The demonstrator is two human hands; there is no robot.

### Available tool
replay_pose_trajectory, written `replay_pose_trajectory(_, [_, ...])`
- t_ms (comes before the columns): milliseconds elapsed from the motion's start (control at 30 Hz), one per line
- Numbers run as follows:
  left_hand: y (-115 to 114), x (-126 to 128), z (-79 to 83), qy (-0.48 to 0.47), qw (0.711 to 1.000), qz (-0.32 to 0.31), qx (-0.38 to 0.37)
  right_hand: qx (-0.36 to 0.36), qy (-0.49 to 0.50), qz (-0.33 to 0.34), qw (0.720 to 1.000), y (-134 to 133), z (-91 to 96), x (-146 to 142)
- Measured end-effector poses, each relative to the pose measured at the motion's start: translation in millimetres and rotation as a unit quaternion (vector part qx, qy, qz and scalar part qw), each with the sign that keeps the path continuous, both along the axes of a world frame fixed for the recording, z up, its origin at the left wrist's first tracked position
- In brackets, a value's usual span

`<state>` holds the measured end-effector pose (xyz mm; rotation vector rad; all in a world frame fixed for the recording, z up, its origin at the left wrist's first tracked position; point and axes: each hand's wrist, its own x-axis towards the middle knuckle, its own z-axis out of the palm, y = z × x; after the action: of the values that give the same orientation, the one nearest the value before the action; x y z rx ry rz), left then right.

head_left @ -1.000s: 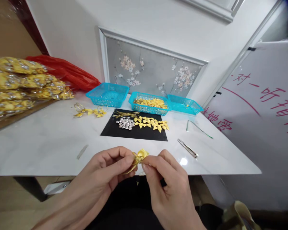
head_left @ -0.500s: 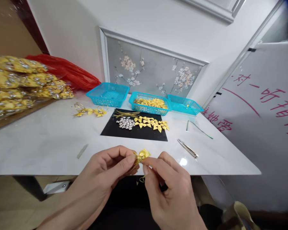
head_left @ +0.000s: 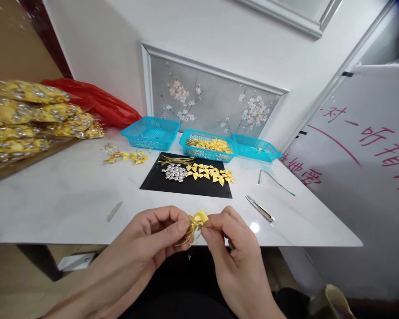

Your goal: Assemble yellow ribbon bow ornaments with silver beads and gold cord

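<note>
My left hand (head_left: 153, 241) and my right hand (head_left: 231, 248) meet at the near edge of the white table (head_left: 69, 199). Together they pinch a small yellow ribbon bow (head_left: 198, 219) with a thin gold wire trailing below it. Both hands have fingers closed on it. Farther back lies a black mat (head_left: 186, 186) with silver beads (head_left: 174, 172), loose yellow ribbon pieces (head_left: 211, 172) and gold wires (head_left: 174, 158).
Three blue baskets (head_left: 151, 132) stand at the back; the middle one (head_left: 206, 147) holds yellow pieces. Finished bows (head_left: 124, 155) lie to the left, bagged yellow goods (head_left: 29, 119) and a red bag (head_left: 96, 102) beyond. Metal tweezers (head_left: 260, 208) lie right of my hands.
My right hand's fingers shifted up along the wire to the bow; the bow stays between both hands. The view tilted slightly.
</note>
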<state>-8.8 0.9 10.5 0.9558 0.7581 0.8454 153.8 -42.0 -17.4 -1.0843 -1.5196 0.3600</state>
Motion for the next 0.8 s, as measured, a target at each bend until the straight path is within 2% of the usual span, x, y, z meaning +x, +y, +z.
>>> replay_pose_trajectory(167, [0.7, -1.7, 3.4, -0.01, 1.0, -0.018, -0.012, 0.003, 0.012, 0.001, 1.0, 0.8, -4.4, -3.3])
replay_pose_trajectory(300, [-2.1, -0.5, 8.5, 0.006, 1.0, -0.007, -0.009, 0.006, 0.017, 0.0, 1.0, 0.8, -6.5, -4.9])
replay_pose_trajectory(567, [0.0, -5.8, 1.3, 0.004, 0.999, -0.032, -0.02, 0.015, 0.012, -0.001, 1.0, 2.5, -6.0, -4.2])
replay_pose_trajectory(700, [0.5, -7.3, 1.0, 0.007, 1.0, -0.028, -0.006, 0.011, 0.022, -0.001, 1.0, 1.9, -6.2, -4.6])
replay_pose_trajectory(800, [-0.9, -6.3, 0.5, 0.043, 0.998, -0.003, 0.043, 0.0, 0.029, 0.017, 0.999, 0.7, -6.9, -4.2])
